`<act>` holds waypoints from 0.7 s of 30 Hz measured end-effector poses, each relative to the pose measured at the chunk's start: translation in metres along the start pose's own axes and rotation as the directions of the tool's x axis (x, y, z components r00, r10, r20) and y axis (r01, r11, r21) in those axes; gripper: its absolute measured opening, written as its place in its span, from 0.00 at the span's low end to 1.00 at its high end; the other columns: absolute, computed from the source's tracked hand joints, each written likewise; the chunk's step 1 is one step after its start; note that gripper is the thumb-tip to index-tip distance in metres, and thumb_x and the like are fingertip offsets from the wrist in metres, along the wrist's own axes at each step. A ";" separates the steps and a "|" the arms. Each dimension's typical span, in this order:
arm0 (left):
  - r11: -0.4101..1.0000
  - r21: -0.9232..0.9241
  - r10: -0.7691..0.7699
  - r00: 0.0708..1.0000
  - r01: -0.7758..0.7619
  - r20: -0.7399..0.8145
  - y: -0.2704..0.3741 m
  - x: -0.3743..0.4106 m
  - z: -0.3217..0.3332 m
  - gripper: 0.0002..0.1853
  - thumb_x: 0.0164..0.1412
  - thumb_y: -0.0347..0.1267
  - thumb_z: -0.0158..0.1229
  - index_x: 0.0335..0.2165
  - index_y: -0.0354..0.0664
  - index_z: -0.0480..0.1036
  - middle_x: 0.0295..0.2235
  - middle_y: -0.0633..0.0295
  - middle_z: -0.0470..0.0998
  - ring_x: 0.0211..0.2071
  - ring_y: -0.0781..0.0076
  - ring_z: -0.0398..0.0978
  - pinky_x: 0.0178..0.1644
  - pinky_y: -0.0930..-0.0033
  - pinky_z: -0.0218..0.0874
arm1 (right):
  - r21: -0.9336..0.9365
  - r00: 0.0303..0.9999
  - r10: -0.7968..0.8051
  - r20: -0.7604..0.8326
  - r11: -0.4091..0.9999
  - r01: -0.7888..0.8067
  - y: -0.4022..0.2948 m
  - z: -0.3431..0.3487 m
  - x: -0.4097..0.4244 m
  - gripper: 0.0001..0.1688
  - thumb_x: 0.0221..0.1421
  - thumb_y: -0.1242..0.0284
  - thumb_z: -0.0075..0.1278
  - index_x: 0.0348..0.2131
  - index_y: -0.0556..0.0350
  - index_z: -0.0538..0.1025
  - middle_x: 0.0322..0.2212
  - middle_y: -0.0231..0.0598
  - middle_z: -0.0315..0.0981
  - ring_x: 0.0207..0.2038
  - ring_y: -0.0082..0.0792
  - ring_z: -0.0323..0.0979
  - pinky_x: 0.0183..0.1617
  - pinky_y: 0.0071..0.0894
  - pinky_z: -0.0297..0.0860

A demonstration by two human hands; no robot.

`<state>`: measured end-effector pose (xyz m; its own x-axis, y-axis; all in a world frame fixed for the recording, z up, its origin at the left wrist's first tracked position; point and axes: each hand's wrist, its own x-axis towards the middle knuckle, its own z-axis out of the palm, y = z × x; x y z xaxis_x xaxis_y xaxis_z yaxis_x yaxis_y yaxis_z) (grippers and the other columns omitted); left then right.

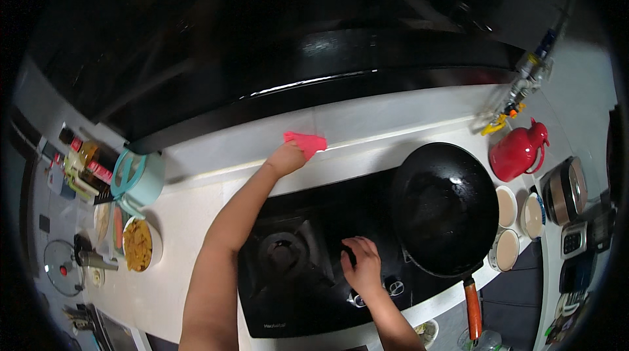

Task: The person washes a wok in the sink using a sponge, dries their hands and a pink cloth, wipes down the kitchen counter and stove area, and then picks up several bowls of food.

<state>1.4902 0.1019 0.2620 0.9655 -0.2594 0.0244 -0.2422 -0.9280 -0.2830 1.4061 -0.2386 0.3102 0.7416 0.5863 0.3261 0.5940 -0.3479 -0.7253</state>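
My left hand (286, 159) grips a pinkish-red cleaning cloth (308, 142). It reaches past the back of the hob, where the cloth lies against the foot of the tiled wall (236, 147). Over the middle of the black gas hob (295, 311) is my right hand (362, 263), thumb and fingers apart, with nothing seen in it. Whether it touches the hob surface I cannot tell. Just below that hand are the control knobs (394, 288), partly hidden by my wrist. An uncovered burner (281, 251) sits to the left. A black wok (442, 213) with a wooden handle (472, 309) covers the right side.
Left on the counter stand a bowl of yellow-brown food (137, 245), a teal lidded container (140, 179) and sauce bottles (96, 164). To the right are a red thermos jug (518, 152), several filled bowls (505, 250) and a rice cooker (565, 191). A dark range hood (314, 73) overhangs.
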 end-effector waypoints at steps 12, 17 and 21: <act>0.470 -0.655 -0.772 0.635 0.592 0.021 -0.016 -0.252 0.046 0.20 0.42 0.21 0.54 0.39 0.41 0.69 0.37 0.51 0.71 0.38 0.52 0.68 0.45 0.63 0.60 | 0.036 0.996 0.035 0.080 0.999 -0.038 -0.040 0.037 -0.002 0.15 0.39 0.81 0.48 0.33 0.60 0.72 0.33 0.45 0.70 0.41 0.46 0.65 0.46 0.37 0.62; 0.469 -0.793 -0.653 0.758 0.388 -0.016 -0.010 -0.240 0.075 0.21 0.43 0.26 0.58 0.40 0.42 0.71 0.38 0.52 0.69 0.41 0.55 0.66 0.46 0.64 0.58 | 0.014 0.997 0.025 0.073 1.000 -0.027 -0.048 0.039 0.003 0.14 0.38 0.82 0.48 0.32 0.61 0.72 0.33 0.45 0.70 0.41 0.45 0.66 0.46 0.35 0.62; 0.566 -0.689 -0.555 0.827 0.453 0.087 -0.004 -0.217 0.069 0.27 0.41 0.26 0.59 0.45 0.43 0.67 0.39 0.49 0.65 0.42 0.53 0.64 0.46 0.63 0.59 | 0.029 0.998 0.019 0.058 0.999 -0.020 -0.047 0.037 0.013 0.14 0.39 0.81 0.47 0.32 0.61 0.72 0.33 0.45 0.70 0.41 0.47 0.66 0.46 0.37 0.62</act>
<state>1.2887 0.1804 0.1913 0.9414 0.3241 0.0935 0.2338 -0.8268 0.5116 1.3765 -0.1876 0.3260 0.7330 0.6215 0.2766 0.5696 -0.3384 -0.7490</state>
